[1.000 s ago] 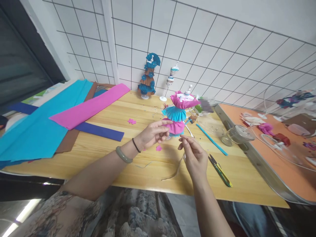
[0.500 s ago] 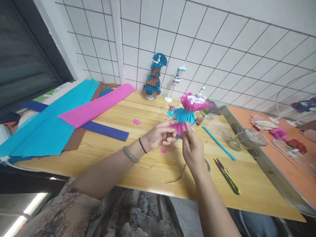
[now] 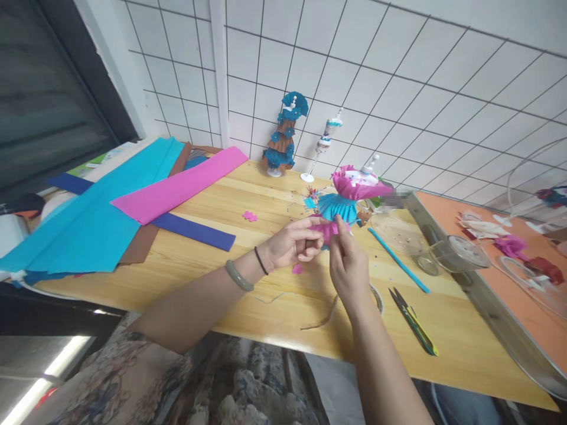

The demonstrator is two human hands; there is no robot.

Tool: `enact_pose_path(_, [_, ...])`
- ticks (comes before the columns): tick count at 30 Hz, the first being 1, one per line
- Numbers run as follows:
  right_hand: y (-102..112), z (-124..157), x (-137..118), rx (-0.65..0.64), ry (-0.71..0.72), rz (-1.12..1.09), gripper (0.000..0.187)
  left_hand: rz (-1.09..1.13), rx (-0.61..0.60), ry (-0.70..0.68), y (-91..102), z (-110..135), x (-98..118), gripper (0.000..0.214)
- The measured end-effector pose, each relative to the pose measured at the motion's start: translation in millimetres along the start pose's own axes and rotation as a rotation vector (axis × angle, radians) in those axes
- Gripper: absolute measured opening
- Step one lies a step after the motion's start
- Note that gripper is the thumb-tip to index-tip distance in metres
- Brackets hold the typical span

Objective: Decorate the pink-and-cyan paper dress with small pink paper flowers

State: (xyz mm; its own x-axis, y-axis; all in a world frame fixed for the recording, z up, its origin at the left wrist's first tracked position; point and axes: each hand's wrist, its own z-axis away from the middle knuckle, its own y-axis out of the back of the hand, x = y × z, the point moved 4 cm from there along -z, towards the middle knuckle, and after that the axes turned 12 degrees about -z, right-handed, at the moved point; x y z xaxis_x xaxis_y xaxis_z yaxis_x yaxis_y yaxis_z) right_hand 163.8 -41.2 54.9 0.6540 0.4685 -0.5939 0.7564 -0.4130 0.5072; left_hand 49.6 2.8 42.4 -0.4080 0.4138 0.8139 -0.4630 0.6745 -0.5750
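Observation:
A small dress-form doll wears tiers of pleated crepe paper: a pink upper tier below its white top, then a blue pleated skirt. Under the blue one is a lower pink crepe paper tier, partly covered by my fingers. My left hand pinches the left side of that lower tier, its lower fingers curled. From the right, my right hand has thumb and fingers closed on the tier's edge. The exact fingertip contact is small and partly hidden.
Crepe paper sheets, among them a blue sheet and a pink strip, lie at left. Thread snips and a blue stick lie at right, beside a clear jar. A finished paper-dressed form stands behind.
The whole view has shifted slightly, so things appear a little further right. Both hands keep their pinch at the lower pink tier, with barely any finger movement.

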Motion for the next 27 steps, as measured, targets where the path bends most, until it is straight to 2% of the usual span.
enact_pose_path(12, [-1.5, -0.3, 0.2, 0.007, -0.005, -0.040, 0.047, -0.013, 0.022, 0.004, 1.2, -0.1, -1.9, 0.033])
enact_pose_path(20, [0.6, 2.9, -2.1, 0.035, -0.125, -0.133, 0.045, 0.058, 0.017, 0.010, 1.3, -3.8, -5.7, 0.034])
enact_pose_path(27, [-0.8, 1.5, -1.0, -0.001, -0.041, -0.062, 0.045, 0.034, 0.029, 0.011, 1.7, -5.8, -6.8, 0.030])
